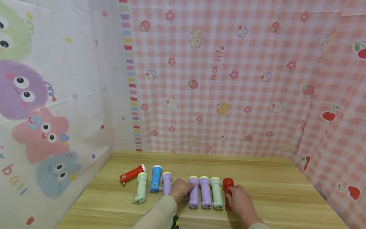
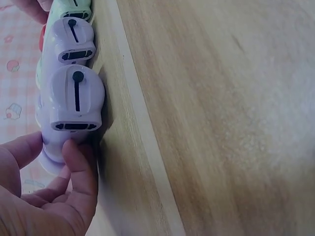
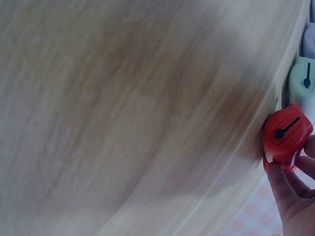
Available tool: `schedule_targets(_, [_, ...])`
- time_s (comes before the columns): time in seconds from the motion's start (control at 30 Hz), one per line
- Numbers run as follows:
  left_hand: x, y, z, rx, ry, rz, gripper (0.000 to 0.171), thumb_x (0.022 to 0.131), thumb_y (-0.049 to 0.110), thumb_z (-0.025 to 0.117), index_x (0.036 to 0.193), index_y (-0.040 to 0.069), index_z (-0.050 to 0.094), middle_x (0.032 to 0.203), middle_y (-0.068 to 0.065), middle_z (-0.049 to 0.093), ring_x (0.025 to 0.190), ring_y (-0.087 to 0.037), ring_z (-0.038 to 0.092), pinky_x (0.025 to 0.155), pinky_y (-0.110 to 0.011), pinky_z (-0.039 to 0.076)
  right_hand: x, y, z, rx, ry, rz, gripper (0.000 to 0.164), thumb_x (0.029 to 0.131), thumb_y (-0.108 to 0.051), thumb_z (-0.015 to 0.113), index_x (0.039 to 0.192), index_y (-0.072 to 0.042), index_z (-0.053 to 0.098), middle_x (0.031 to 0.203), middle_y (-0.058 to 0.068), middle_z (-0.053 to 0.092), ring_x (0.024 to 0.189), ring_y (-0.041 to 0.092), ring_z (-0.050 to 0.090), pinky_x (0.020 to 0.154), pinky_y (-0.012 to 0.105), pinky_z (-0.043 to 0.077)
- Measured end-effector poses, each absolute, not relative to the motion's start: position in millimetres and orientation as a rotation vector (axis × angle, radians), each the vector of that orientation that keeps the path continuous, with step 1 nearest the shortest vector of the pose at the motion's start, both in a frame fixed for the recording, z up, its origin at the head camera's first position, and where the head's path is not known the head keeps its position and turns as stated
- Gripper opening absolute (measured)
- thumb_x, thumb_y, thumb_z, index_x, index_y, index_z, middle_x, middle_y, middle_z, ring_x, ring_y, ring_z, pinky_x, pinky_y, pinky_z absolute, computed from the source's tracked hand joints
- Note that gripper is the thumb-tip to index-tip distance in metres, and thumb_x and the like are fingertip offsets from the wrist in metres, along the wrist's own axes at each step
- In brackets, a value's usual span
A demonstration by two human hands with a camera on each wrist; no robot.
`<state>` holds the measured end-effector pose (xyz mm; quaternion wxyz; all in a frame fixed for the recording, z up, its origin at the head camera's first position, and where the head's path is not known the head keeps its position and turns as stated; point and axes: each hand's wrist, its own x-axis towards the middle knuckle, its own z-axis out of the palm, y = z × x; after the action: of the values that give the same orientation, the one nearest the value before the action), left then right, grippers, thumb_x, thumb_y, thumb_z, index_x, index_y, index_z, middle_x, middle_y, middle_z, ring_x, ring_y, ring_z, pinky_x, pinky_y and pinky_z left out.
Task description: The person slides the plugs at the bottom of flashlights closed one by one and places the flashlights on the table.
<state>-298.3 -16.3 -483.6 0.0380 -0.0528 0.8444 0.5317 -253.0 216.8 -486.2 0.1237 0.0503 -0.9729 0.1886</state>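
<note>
Row of four flashlights, front right half of table, side by side, heads pointing away from the person. Right end: red flashlight (image 1: 227,182), gripped by right hand (image 1: 241,201), fingers curled about its barrel. Left end: purple flashlight (image 1: 193,197), held by left hand (image 1: 180,190), bent fingers at its side and top; far side of that grip is poorly seen, so full wrap not certain. Between the hands: second purple flashlight (image 1: 205,193) and pale green flashlight (image 1: 216,194), neither held. Hands at both ends probably steady the row and keep it close and parallel. Tails face the person, so slots and black sliders show in the wrist views.

Left of the row, looser group: blue flashlight (image 1: 156,179), mint flashlight (image 1: 141,187), third purple flashlight (image 1: 167,182) (lower end behind left hand), tilted red flashlight (image 1: 132,174) lying slantwise. Blue, mint and tilted red have plugs sticking out; likely why they sit less neatly.

Surface: wood-grain table (image 1: 283,197). Room: pink checked curtain (image 1: 251,57) behind and right, white cartoon sheet (image 1: 71,66) at left.
</note>
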Motion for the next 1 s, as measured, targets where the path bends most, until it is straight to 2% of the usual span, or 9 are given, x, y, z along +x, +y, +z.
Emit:
schedule_targets(0.3, [-298,-13,-482,-0.136,2.550,1.654,0.017,0.085,0.011,0.074,0.076,0.000,0.063,0.067,-0.009,0.061,0.046,-0.010,0.052,0.048,-0.024,0.051,-255,216,-487,0.131,-2.860,0.535,0.015,0.088,-0.010,0.071,0.098,0.002,0.069,0.095,0.019,0.060,0.081,0.028,0.060,0.076,0.049,0.053])
schedule_targets(0.67, [-300,-10,-485,-0.114,2.495,1.711,0.014,0.085,0.008,0.073,0.080,-0.002,0.064,0.073,-0.011,0.061,0.049,-0.011,0.054,0.051,-0.025,0.054,-255,214,-487,0.122,-2.863,0.539,0.021,0.088,-0.010,0.071,0.104,0.004,0.069,0.099,0.021,0.060,0.085,0.031,0.061,0.080,0.051,0.053])
schedule_targets(1.0, [-304,-9,-492,-0.100,2.493,1.734,0.015,0.087,0.007,0.072,0.077,-0.001,0.063,0.069,-0.010,0.060,0.047,-0.010,0.053,0.049,-0.023,0.052,-253,215,-487,0.173,-2.816,0.539,0.015,0.088,-0.005,0.066,0.100,0.004,0.069,0.099,0.024,0.060,0.088,0.036,0.062,0.080,0.054,0.053])
